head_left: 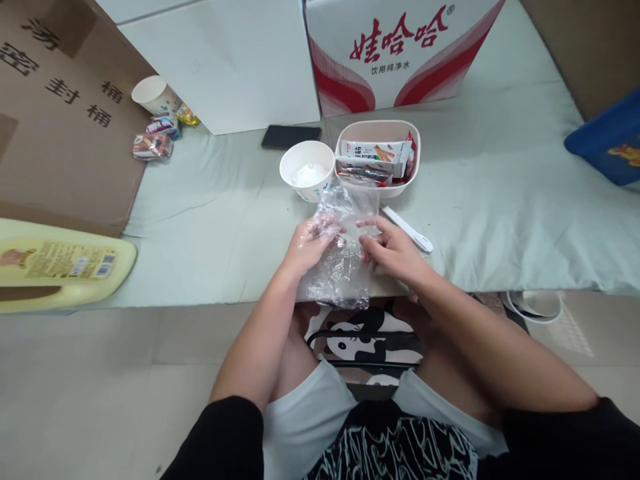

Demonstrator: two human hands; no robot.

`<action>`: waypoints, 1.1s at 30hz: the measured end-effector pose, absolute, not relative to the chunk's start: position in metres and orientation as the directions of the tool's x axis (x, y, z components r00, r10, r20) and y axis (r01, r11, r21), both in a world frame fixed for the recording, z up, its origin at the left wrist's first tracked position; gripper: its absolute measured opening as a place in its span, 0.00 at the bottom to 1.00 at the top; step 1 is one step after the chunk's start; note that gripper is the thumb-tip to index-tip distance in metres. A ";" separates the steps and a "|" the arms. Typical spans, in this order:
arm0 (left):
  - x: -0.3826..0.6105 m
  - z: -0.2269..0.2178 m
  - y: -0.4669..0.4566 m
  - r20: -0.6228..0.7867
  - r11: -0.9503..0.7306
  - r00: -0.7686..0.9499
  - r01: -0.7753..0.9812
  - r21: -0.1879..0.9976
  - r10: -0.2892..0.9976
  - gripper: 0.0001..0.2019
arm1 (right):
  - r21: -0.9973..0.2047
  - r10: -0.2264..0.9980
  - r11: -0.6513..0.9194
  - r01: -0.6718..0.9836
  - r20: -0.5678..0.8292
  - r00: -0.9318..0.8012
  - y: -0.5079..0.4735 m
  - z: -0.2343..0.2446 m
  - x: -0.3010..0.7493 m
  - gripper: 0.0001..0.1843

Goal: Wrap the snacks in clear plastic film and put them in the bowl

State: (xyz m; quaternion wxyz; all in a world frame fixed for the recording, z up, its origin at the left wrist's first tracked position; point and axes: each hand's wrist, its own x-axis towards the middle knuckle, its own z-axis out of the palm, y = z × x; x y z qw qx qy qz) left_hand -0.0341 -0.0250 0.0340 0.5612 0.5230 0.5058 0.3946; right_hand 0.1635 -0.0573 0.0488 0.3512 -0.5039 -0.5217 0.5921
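A crinkled clear plastic bag (pixel 343 267) lies between my hands at the table's front edge, its lower end hanging slightly over. My left hand (pixel 313 243) is closed on the bag's left side, with film covering some of its fingers. On the other side, my right hand (pixel 393 247) has bent fingers and the thumb at the bag's right edge, closed on the film. Just beyond stand a paper cup (pixel 307 170) with something whitish and clear inside, and a pale plastic tub (pixel 377 127) of packaged snacks. A white utility knife (pixel 407 229) rests near my right hand.
A black phone (pixel 291 137) lies before a white box (pixel 220 73) and a red-and-white carton (pixel 405 53). Another paper cup (pixel 156 97) and small snack packs (pixel 153 147) sit by a brown carton (pixel 60 133). A yellow bottle (pixel 100 257) is left; a blue container (pixel 607 143) is right.
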 end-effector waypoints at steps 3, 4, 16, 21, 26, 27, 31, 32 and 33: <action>-0.038 0.036 -0.024 -0.274 0.273 0.148 0.030 0.962 0.950 0.21 | -0.977 0.947 -0.206 0.046 -0.211 -0.243 -0.055 0.045 0.165 0.17; -0.040 0.036 -0.023 -0.292 0.292 0.160 0.029 0.956 0.943 0.21 | -0.979 0.950 -0.205 0.014 -0.203 -0.239 -0.055 0.044 0.165 0.17; -0.052 0.058 -0.026 -0.180 0.213 0.265 -0.101 0.972 0.947 0.12 | -0.919 0.947 -0.301 -0.254 -0.257 -0.193 -0.049 0.044 0.171 0.07; -0.055 0.054 -0.024 -0.169 0.224 0.342 -0.129 0.966 0.924 0.13 | -0.936 0.955 -0.272 -0.222 -0.236 -0.178 -0.047 0.045 0.174 0.18; -0.052 0.051 -0.024 -0.167 0.211 0.273 -0.140 0.967 0.947 0.21 | -0.977 0.974 -0.200 -0.072 -0.190 -0.126 -0.051 0.042 0.172 0.32; -0.051 0.051 -0.024 -0.180 0.222 0.244 -0.156 0.963 0.953 0.26 | -0.977 0.976 -0.198 -0.076 -0.190 -0.102 -0.051 0.042 0.172 0.35; -0.046 0.051 -0.024 -0.327 0.382 0.251 -0.218 0.898 0.911 0.38 | -0.930 0.974 -0.216 -0.299 -0.226 -0.001 -0.050 0.042 0.166 0.38; -0.045 0.051 -0.024 -0.350 0.406 0.253 -0.226 0.885 0.902 0.35 | -0.904 0.970 -0.233 -0.360 -0.241 -0.023 -0.049 0.042 0.163 0.38; -0.044 0.050 -0.023 -0.355 0.409 0.239 -0.239 0.881 0.904 0.32 | -0.882 0.965 -0.260 -0.393 -0.252 -0.071 -0.049 0.042 0.161 0.37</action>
